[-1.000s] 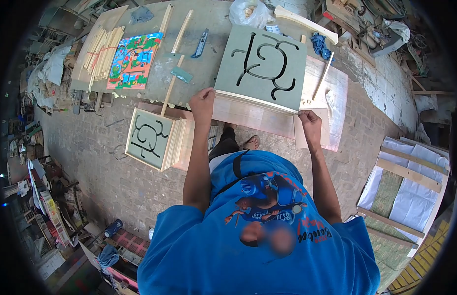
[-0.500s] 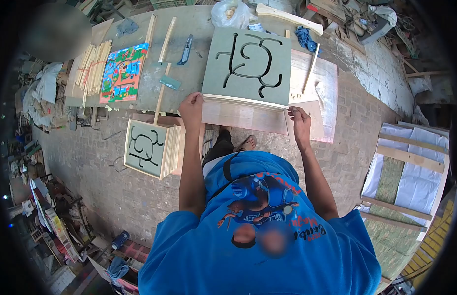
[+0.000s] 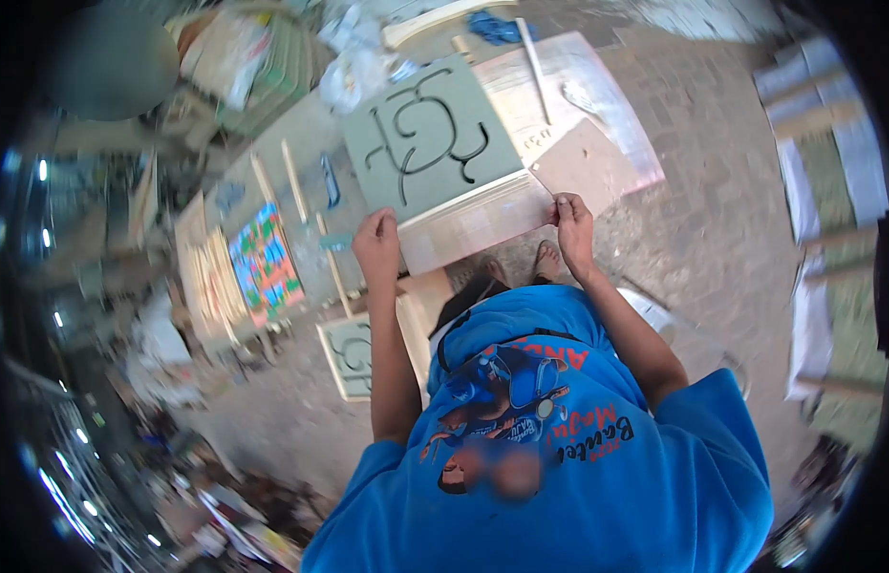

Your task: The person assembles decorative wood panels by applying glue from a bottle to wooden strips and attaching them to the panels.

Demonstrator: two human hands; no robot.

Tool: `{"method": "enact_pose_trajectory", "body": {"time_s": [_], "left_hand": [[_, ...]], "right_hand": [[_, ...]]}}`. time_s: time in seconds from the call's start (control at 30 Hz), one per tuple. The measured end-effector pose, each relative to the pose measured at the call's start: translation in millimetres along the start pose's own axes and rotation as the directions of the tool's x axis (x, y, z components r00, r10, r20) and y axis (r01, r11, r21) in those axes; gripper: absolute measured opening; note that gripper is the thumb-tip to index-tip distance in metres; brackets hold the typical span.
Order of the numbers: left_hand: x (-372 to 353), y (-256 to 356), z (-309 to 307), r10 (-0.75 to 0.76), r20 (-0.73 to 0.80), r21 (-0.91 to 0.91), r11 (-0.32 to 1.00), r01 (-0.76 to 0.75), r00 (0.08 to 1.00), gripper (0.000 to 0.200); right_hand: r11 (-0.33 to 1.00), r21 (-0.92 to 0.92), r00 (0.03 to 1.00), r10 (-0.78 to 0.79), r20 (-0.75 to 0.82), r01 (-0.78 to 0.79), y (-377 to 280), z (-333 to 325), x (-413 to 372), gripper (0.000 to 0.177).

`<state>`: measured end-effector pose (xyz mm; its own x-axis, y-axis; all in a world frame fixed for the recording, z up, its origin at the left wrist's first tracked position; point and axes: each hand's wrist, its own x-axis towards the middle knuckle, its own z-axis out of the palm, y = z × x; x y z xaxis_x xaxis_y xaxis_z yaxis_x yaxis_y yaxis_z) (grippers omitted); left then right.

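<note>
A grey-green board (image 3: 420, 153) with dark curved grooves lies on the work table, on top of what looks like a stack with pale wooden edges (image 3: 463, 208). My left hand (image 3: 375, 241) is closed beside the board's near left corner, thumb and fingers pressed together. Past the near right corner, my right hand (image 3: 572, 218) is pinched, a little apart from the board. Blur hides whatever either hand may hold. Below my left forearm, a second grooved board (image 3: 351, 355) in a pale frame is partly covered by the arm.
Left on the table are a colourful picture board (image 3: 265, 263), a bundle of wooden sticks (image 3: 213, 279) and a blue cutter knife (image 3: 330, 181). A brown sheet (image 3: 589, 164) lies to the right. Plastic bags (image 3: 353, 72) and a blue cloth (image 3: 494, 27) are at the back.
The view has turned and blurred, so the table appears tilted. My right hand has come away from the board's right corner; my left hand stays close to the left corner.
</note>
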<state>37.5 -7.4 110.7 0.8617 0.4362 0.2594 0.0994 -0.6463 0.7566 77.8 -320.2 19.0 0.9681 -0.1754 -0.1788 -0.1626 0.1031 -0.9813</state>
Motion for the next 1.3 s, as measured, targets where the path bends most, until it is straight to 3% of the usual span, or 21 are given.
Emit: {"method": "enact_pose_trajectory", "body": {"time_s": [0.07,0.13,0.2,0.23,0.4,0.57,0.77,1.1,1.3], "left_hand": [[12.0,12.1,6.5,-0.015,0.131,-0.040,0.999,0.020,0.991,0.017],[24.8,25.4,10.2,0.009,0.274,0.023,1.000,-0.016,0.962,0.019],[33.0,31.5,16.8,-0.003,0.362,0.013,1.000,-0.002,0.932,0.020],[37.4,30.9,17.8,0.018,0.392,0.019,0.999,-0.028,0.920,0.020],[45.7,39.5,19.8,0.129,0.584,0.111,0.965,-0.236,0.801,0.018],[52.7,27.5,29.6,0.191,0.662,0.049,0.954,-0.296,0.725,0.019],[56.1,21.7,37.4,0.247,0.719,0.012,0.930,-0.367,0.650,0.019],[59.0,25.1,46.0,0.328,0.748,-0.074,0.905,-0.419,0.577,0.017],[61.0,26.9,49.3,0.298,0.775,-0.062,0.913,-0.403,0.557,0.018]], "right_hand": [[0.989,0.133,0.998,0.060,0.013,-0.061,3.5,4.4,-10.6,0.023],[0.993,0.110,0.999,0.048,-0.022,-0.045,16.1,9.7,-18.5,0.029],[0.996,-0.091,0.998,-0.025,-0.058,0.020,20.5,25.2,-24.4,0.033],[0.993,-0.111,1.000,0.029,-0.006,-0.029,16.0,29.2,-28.6,0.046],[0.994,-0.105,0.999,0.014,0.047,-0.009,2.1,55.7,-47.5,0.067],[0.999,0.028,0.997,0.039,0.074,-0.041,-8.3,75.8,-55.2,0.084],[0.999,0.045,1.000,-0.005,0.011,0.005,-5.3,89.2,-47.3,0.087],[1.000,0.018,0.999,0.005,-0.050,-0.004,-11.0,100.7,-43.8,0.086],[0.993,-0.116,0.999,-0.019,-0.036,0.015,-12.8,104.1,-50.3,0.086]]}}
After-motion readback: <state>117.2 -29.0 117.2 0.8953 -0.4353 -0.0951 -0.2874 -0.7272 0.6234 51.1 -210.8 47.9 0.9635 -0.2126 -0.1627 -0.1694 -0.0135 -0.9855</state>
